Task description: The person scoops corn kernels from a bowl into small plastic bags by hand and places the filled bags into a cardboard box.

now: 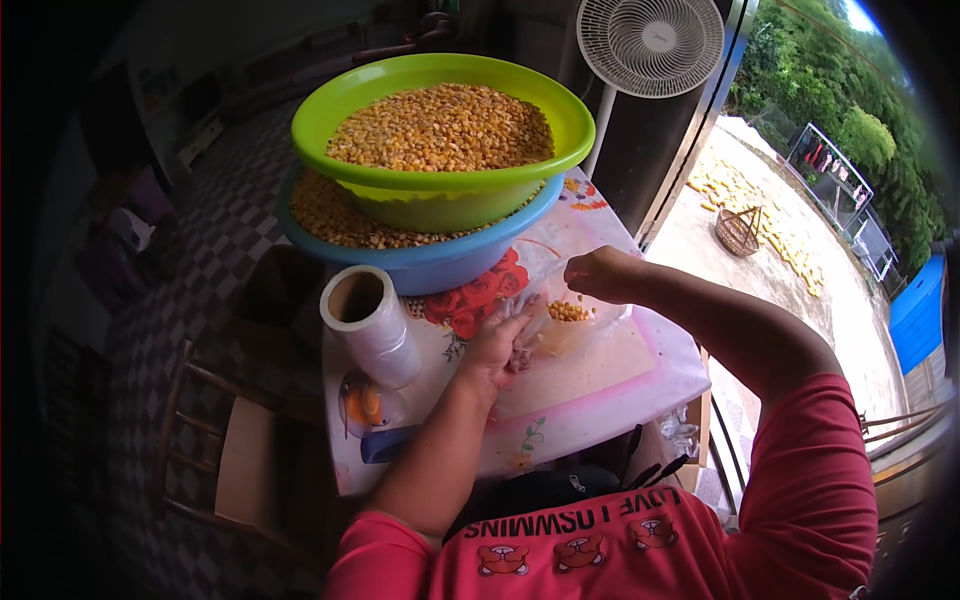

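My left hand grips the gathered side of a clear plastic bag above the table. Corn kernels lie inside the bag, with a few loose ones near its opening. Over the bag's far side is my right hand, its fingers bent together; whether kernels are inside them is hidden. Beyond my hands, a green plastic basin heaped with dried corn kernels rests in a blue plastic basin that also holds kernels. A roll of clear plastic bags stands left of my left hand.
Under everything is a table with a floral cover. A blue object and an orange-and-clear item lie near its left edge. A wooden chair stands left, a white fan behind. Outside are a wicker basket and spread corn.
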Available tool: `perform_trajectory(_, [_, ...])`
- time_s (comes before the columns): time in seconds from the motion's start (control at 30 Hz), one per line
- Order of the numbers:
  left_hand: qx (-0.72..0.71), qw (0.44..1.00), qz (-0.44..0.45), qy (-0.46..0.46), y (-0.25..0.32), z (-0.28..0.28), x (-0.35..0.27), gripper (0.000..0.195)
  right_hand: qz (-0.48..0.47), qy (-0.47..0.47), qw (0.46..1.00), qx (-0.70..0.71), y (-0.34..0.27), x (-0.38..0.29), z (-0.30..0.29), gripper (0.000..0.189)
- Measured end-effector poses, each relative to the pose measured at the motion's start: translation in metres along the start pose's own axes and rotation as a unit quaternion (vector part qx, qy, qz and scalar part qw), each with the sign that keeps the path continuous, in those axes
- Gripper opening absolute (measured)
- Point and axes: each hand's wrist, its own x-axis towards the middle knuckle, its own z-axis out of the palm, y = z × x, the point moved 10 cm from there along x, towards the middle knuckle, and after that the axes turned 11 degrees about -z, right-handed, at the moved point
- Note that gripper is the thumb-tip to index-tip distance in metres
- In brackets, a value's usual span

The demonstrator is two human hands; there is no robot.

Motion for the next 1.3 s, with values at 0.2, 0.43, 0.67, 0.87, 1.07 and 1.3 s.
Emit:
perform_trajectory(0.2, [0.006,0.999,0.002,-0.039,-0.001,0.003,0.000,0.028,0.127,0.180,0.944,0.247,0.023,-0.022,-0.081,0.016])
perform_trajectory(0.43, [-0.027,0.998,-0.015,-0.047,-0.003,0.009,-0.002,0.026,-0.003,0.392,0.919,0.041,0.006,0.005,-0.224,0.015])
perform_trajectory(0.67, [-0.019,0.999,0.001,-0.047,0.005,0.003,-0.007,0.021,-0.025,-0.073,0.986,-0.147,-0.040,0.124,-0.141,0.041])
perform_trajectory(0.87, [-0.031,0.998,0.010,-0.054,0.006,0.011,-0.010,0.021,-0.102,-0.044,0.986,-0.126,-0.036,0.140,-0.129,0.033])
perform_trajectory(1.07, [-0.019,0.999,0.019,-0.024,0.007,0.006,-0.010,0.020,-0.088,0.034,0.986,-0.137,-0.052,0.132,-0.150,0.033])
perform_trajectory(1.3, [-0.004,1.000,0.000,-0.029,0.004,0.003,-0.004,0.021,-0.134,0.282,0.949,-0.032,-0.053,0.106,-0.201,0.037])
